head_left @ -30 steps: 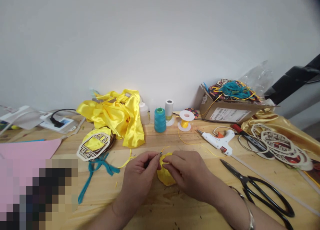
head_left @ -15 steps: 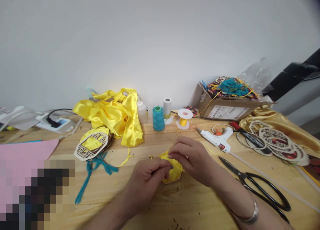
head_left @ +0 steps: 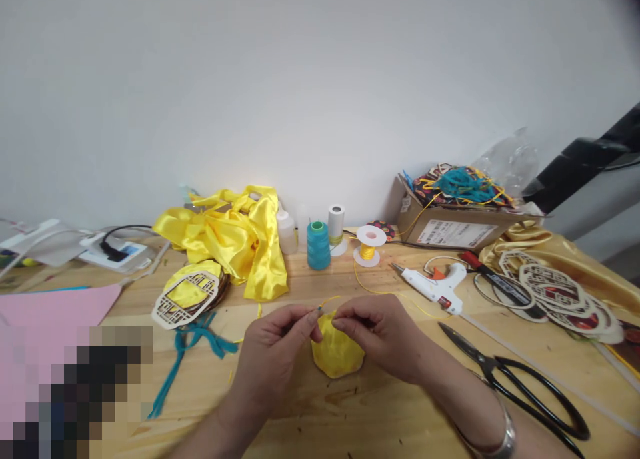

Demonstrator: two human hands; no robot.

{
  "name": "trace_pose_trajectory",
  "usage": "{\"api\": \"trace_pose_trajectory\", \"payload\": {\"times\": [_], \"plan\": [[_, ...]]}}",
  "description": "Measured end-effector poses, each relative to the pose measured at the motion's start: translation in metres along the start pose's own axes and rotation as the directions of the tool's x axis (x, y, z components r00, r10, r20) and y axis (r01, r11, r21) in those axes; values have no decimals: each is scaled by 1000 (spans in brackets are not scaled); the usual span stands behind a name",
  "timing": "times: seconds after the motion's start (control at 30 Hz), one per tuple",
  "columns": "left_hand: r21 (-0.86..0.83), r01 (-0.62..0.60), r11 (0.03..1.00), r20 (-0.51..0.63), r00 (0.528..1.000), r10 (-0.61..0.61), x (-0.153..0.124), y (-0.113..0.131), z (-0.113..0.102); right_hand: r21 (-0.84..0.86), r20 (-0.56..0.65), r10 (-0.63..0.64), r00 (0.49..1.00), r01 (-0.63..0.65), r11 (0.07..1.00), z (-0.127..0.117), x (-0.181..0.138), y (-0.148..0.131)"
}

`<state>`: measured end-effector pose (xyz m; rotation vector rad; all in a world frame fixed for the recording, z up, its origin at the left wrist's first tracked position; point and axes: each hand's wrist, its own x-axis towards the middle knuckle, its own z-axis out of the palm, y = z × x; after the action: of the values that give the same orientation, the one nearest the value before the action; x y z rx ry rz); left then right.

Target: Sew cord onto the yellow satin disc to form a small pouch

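My left hand (head_left: 280,346) is closed in a pinch on a thin yellow cord (head_left: 331,300), whose end sticks up past the fingertips; a tiny teal bit shows there too. Just to the right, my right hand (head_left: 387,336) has its thumb and fingers pressed together, and what they hold is hidden. Between and below both hands lies a rounded yellow satin piece (head_left: 339,354) with a pale edge, its upper part partly covered by my fingers. Black-handled scissors (head_left: 493,366) rest to the right of my right forearm.
A teal thread cone (head_left: 319,247) and a yellow cord spool (head_left: 369,252) stand behind my hands. Right of them are a white glue gun (head_left: 433,286) and a cardboard box (head_left: 453,227). On the left lie yellow satin cloth (head_left: 225,236), stacked cut-out frames (head_left: 203,306) and teal strips (head_left: 173,369).
My left hand has lifted from the satin piece and shifted left, the cord end now showing. My right hand has come down slightly, fingers still pinched. More of the satin piece is visible.
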<state>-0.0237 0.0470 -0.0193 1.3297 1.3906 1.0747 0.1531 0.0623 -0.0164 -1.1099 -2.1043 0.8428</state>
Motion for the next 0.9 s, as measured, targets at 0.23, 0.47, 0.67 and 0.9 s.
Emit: {"api": "trace_pose_trajectory", "payload": {"times": [0.23, 0.47, 0.67, 0.9], "plan": [[-16, 28, 999, -51, 998, -28, -1, -2, 3, -173, 64, -61, 996, 71, 982, 3, -4, -4], [-10, 39, 999, -70, 997, -40, -1, -1, 5, -316, 102, -148, 984, 173, 933, 4, -7, -4], [79, 52, 995, -56, 997, -48, 0, -3, 6, -507, 90, -305, 948, 307, 806, 5, -8, -2], [196, -133, 972, 227, 970, 87, -2, -8, 7, -494, -16, -427, 904, 364, 789, -8, -5, 1]]}}
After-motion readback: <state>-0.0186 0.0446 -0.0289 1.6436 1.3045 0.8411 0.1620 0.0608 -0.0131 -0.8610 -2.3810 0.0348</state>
